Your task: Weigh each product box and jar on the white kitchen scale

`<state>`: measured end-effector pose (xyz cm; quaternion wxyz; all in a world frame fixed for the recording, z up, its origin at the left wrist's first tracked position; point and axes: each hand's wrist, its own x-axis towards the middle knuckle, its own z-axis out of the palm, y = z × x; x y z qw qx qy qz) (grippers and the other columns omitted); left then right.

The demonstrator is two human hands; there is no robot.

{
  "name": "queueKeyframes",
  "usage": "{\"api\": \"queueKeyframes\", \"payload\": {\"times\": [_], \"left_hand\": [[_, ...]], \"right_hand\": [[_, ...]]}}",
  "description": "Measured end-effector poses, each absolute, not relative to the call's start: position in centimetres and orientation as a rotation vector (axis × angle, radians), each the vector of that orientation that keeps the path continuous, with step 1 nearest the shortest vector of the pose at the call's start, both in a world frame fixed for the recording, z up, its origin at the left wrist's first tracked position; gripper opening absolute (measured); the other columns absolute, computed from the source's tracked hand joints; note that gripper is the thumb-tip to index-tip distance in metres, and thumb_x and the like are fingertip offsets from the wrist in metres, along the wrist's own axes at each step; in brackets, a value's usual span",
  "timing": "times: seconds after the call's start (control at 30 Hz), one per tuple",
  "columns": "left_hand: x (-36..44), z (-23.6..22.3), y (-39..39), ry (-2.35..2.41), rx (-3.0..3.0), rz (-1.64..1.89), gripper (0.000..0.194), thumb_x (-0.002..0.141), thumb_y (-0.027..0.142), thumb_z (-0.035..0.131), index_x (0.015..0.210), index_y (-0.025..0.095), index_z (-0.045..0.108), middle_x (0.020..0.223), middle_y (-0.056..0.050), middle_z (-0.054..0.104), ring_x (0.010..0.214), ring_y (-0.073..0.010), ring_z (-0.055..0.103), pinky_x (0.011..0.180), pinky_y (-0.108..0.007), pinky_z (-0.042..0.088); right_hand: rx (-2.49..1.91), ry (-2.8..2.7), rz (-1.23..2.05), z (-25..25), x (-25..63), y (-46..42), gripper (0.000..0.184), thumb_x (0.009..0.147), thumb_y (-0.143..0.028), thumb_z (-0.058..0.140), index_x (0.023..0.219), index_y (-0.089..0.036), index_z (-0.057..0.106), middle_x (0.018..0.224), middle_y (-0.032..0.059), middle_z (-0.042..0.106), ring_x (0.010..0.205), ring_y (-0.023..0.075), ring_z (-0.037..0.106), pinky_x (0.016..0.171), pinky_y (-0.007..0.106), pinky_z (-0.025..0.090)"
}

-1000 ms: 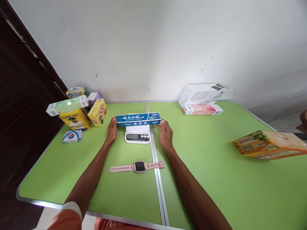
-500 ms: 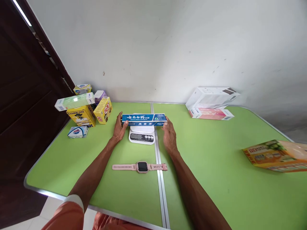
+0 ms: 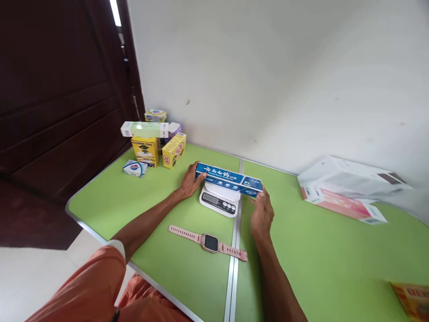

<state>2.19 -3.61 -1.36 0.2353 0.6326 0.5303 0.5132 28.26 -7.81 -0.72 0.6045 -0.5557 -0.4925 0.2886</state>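
Both hands hold a long blue toothpaste box (image 3: 229, 179) by its ends. My left hand (image 3: 190, 181) is closed on its left end, thumb in front. My right hand (image 3: 263, 214) grips the right end. Behind and below the box is a white kitchen scale (image 3: 219, 203) with a small display and buttons; the box hides the back of its platform. Whether the box touches the platform I cannot tell. Nearer to me, a pink smartwatch (image 3: 211, 243) lies flat with its strap stretched out.
At the back left stand a yellow box (image 3: 145, 150), another yellow box (image 3: 174, 150), a pale green box (image 3: 145, 129) on top and a small soap box (image 3: 135, 168). On the right lie a white box (image 3: 348, 176), a pink-and-white box (image 3: 343, 205) and an orange package (image 3: 414, 299).
My view has turned to the left, so the table and its things appear shifted right and tilted. Both hands still hold the toothpaste box at the scale.
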Motion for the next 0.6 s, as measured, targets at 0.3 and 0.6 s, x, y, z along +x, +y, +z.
{"api": "queueKeyframes", "payload": {"times": [0.3, 0.6], "left_hand": [[-2.3, 4.1, -10.2, 1.581, 1.657, 1.569, 0.086, 0.099, 0.086, 0.041, 0.151, 0.02, 0.058, 0.146, -0.021, 0.065, 0.141, -0.0373, 0.059, 0.124, -0.056, 0.046], [-13.5, 5.4, -17.6, 1.89, 1.132, 1.905, 0.08, 0.096, 0.085, 0.052, 0.142, 0.021, 0.068, 0.144, -0.017, 0.071, 0.132, -0.0346, 0.067, 0.115, -0.05, 0.054]], "right_hand": [[-1.356, -1.292, 0.67, 5.2, 23.9, -11.0, 0.092, 0.096, -0.087, 0.042, 0.15, -0.018, 0.068, 0.152, 0.019, 0.068, 0.143, 0.0406, 0.061, 0.122, 0.063, 0.044], [-1.146, -1.594, 0.988, 5.4, 12.1, -13.2, 0.094, 0.093, -0.089, 0.05, 0.155, -0.02, 0.064, 0.154, 0.0193, 0.067, 0.143, 0.0383, 0.061, 0.118, 0.058, 0.049]]}}
